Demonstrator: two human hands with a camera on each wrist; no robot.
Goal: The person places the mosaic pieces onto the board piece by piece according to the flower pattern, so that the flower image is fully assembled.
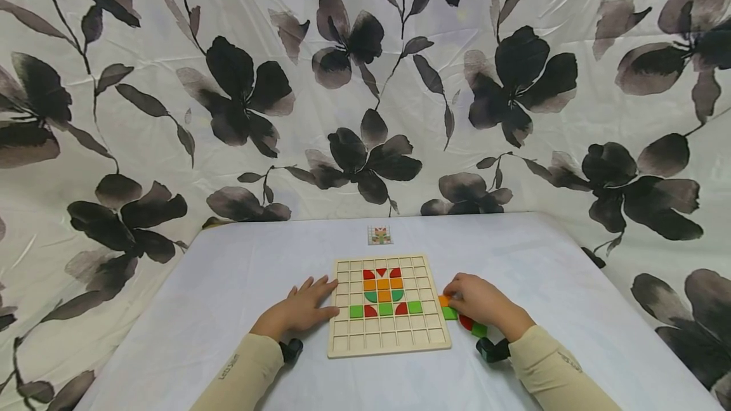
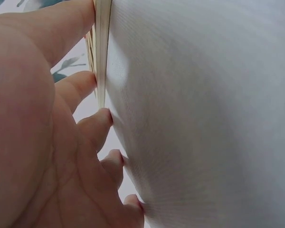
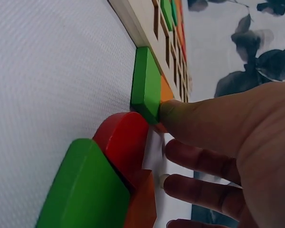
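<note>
A square wooden grid board (image 1: 428,337) lies on the table, with red, orange, green and teal pieces set in its middle cells. My left hand (image 1: 302,309) rests at the board's left edge, thumb and fingers spread, with fingertips against the side of the board (image 2: 102,52) in the left wrist view. Just off the right edge, my right hand (image 1: 482,302) pinches an orange block (image 1: 443,300); its index fingertip is hidden behind the thumb. A green block (image 3: 146,85) sits against that orange one, beside the board. Closer to me lie a red rounded block (image 3: 126,145) and another green block (image 3: 85,190).
Behind the board lies a small pattern card (image 1: 379,235) with a similar coloured design. Another orange block (image 3: 142,202) sits by the red one. White cloth covers the table (image 1: 274,252), and a floral curtain (image 1: 434,113) hangs behind its far edge.
</note>
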